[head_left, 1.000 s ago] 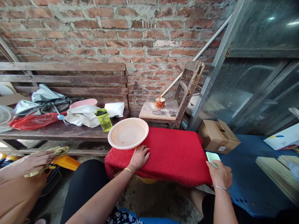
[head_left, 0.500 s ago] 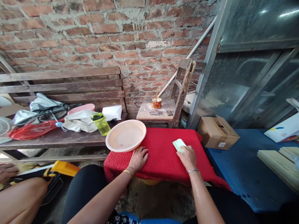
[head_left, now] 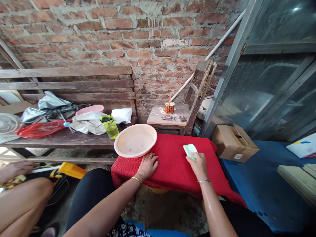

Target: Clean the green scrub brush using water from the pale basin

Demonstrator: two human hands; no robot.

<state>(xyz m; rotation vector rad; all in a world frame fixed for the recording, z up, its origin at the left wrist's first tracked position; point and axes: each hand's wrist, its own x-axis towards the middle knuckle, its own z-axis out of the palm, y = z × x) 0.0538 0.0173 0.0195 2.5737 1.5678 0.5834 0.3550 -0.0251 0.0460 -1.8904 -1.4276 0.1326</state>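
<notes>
The work looks unfinished: the right hand (head_left: 199, 165) grips a pale green block (head_left: 189, 150) over the already spread red cloth (head_left: 170, 158), where the left hand (head_left: 147, 166) rests flat, gripping nothing, beside the basin (head_left: 135, 140)

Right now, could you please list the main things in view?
cloth: 1, red, centre
basin: 1, cream, on cloth
slab: 1, pale green, held
bench: 1, brown, left
bottle: 1, lime, on bench
plastic bag: 1, red, on bench
fan: 1, white, far left
chair: 1, brown, behind cloth
can: 1, red, gold, on chair
padlocks: 2, grey, on chair
table: 1, blue, right
carton: 1, brown, on table
brick wall: 1, reddish, behind
other person's hand: 1, far left
left hand: 1, gold bangle, on cloth
right hand: 1, silver bangle, holding slab
</notes>
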